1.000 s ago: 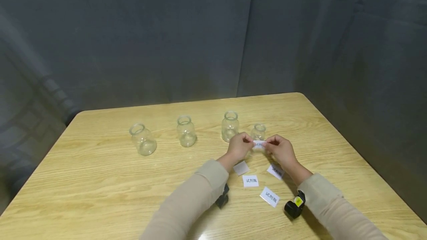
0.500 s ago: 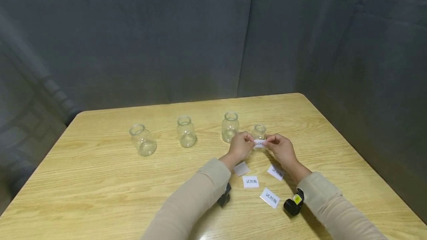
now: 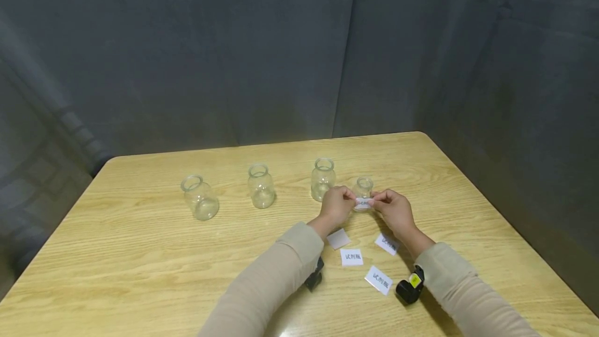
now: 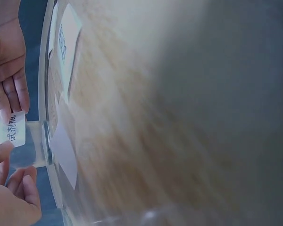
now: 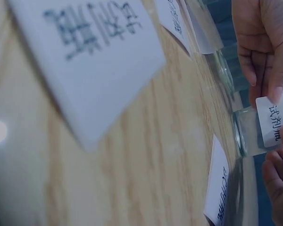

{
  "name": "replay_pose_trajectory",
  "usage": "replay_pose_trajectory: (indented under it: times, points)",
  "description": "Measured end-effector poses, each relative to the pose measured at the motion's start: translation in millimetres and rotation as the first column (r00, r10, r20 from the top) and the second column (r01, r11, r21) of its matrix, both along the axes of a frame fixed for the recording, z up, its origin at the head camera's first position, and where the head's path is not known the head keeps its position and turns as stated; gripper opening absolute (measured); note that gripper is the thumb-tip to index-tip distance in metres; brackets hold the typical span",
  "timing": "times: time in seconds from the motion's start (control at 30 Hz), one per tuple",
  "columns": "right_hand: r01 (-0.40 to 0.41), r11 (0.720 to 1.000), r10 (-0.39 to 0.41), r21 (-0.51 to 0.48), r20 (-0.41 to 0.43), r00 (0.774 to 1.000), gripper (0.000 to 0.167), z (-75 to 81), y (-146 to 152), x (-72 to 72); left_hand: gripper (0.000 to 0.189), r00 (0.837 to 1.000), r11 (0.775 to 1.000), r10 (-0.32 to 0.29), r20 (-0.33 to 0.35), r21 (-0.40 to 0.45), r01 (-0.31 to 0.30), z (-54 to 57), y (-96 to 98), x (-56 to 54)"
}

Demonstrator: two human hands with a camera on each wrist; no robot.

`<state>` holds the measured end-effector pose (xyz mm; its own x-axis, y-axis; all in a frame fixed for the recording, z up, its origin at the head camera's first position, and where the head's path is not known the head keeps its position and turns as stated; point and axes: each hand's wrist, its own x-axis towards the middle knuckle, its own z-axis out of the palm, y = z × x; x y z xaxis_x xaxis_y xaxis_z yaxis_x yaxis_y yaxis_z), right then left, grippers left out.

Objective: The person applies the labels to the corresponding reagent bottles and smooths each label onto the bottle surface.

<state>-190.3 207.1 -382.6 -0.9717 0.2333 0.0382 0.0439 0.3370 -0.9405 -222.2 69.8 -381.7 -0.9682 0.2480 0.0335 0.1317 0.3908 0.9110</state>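
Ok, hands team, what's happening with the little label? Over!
Left hand, right hand: pinching white label by opposite ends. Label at front of rightmost jar, contact unclear. Nothing seen in between; four loose labels on table.

A small white rectangular label [image 3: 363, 203], bearing a line of dark characters, runs level across the near side of a clear, rimmed glass jar [image 3: 363, 186]. The jar stands upright towards the worktop's [image 3: 140, 254] far right corner.
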Motion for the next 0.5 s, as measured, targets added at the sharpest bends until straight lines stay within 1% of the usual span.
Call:
replay_pose_trajectory:
  times: [0.23,0.33,0.43,0.5]
  points:
    - [0.009,1.000,-0.009,0.027,-0.016,1.000,0.006,0.2,0.4,-0.1,0.007,1.000,1.000,0.016,-0.006,0.011,-0.016,2.5,0.1,1.2]
    - [0.019,0.999,-0.018,0.029,-0.028,0.999,0.009,-0.5,1.1,-0.2,0.007,1.000,1.000,0.020,0.001,0.012,-0.020,2.8,0.3,0.9]
    - [0.023,0.999,-0.022,0.048,-0.041,0.999,0.010,-1.6,1.9,-0.4,0.006,1.000,1.000,0.020,-0.011,0.005,-0.020,2.7,0.3,0.7]
    - [0.020,0.998,-0.017,0.061,-0.051,0.999,0.007,-2.9,2.7,-0.9,0.007,1.000,1.000,0.020,-0.018,0.006,-0.020,2.7,-0.3,0.9]
